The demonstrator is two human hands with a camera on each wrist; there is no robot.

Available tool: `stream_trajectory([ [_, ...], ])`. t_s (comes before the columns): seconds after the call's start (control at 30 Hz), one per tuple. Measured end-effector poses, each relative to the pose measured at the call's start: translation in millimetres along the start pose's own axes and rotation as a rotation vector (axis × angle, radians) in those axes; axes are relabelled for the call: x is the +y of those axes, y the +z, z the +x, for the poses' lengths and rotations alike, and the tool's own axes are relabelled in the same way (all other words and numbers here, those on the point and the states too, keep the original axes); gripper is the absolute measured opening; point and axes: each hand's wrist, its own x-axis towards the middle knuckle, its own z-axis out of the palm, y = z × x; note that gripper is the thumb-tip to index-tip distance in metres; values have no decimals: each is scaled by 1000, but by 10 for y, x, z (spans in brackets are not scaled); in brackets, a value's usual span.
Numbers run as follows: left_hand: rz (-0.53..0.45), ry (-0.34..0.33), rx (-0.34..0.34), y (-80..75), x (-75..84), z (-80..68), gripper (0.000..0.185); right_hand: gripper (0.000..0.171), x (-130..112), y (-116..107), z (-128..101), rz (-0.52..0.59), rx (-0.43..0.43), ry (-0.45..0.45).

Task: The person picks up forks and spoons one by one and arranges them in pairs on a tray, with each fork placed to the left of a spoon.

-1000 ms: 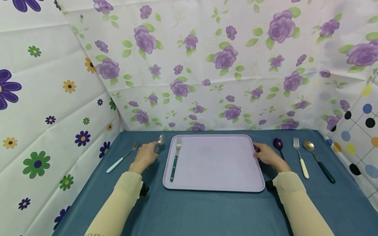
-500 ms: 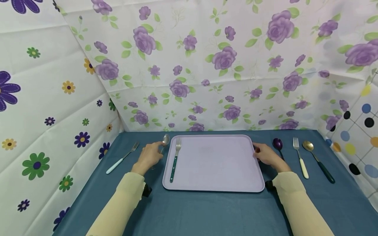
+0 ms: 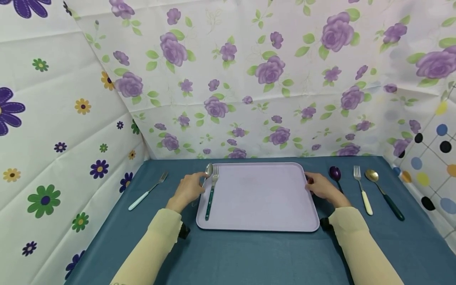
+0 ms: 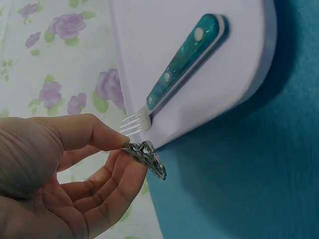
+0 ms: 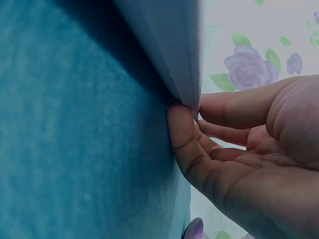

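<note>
Spoon (image 3: 208, 172) pinched by left hand (image 3: 188, 189) | right hand (image 3: 320, 188) fingers grip tray (image 3: 260, 198) edge

Tray: one, lilac (image 3: 263, 206), at the counter's (image 3: 249, 257) centre.
Forks: three — green-handled (image 3: 211, 194) on the tray's left edge; pale-blue-handled (image 3: 147, 191) toward the counter's left edge; cream-handled (image 3: 362, 190) toward its right edge.
Spoons: three — silver (image 3: 208, 171) over the tray's left edge; purple (image 3: 335, 174); gold, dark-handled (image 3: 382, 193), toward the right edge.

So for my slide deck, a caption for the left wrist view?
Left hand pinches a spoon beside the tray's teal-handled fork.
</note>
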Motion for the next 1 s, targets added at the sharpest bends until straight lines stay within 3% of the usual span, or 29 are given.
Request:
stream_trajectory([
  [0.4, 24, 35, -5, 112, 50, -19, 45, 59, -2, 21, -4, -1, -1, 12],
  [0.73, 7, 72, -67, 191, 209, -8, 46, 59, -2, 16, -24, -5, 3, 5],
  [1.0, 47, 85, -73, 273, 326, 23, 45, 60, 9, 5, 8, -9, 3, 3],
])
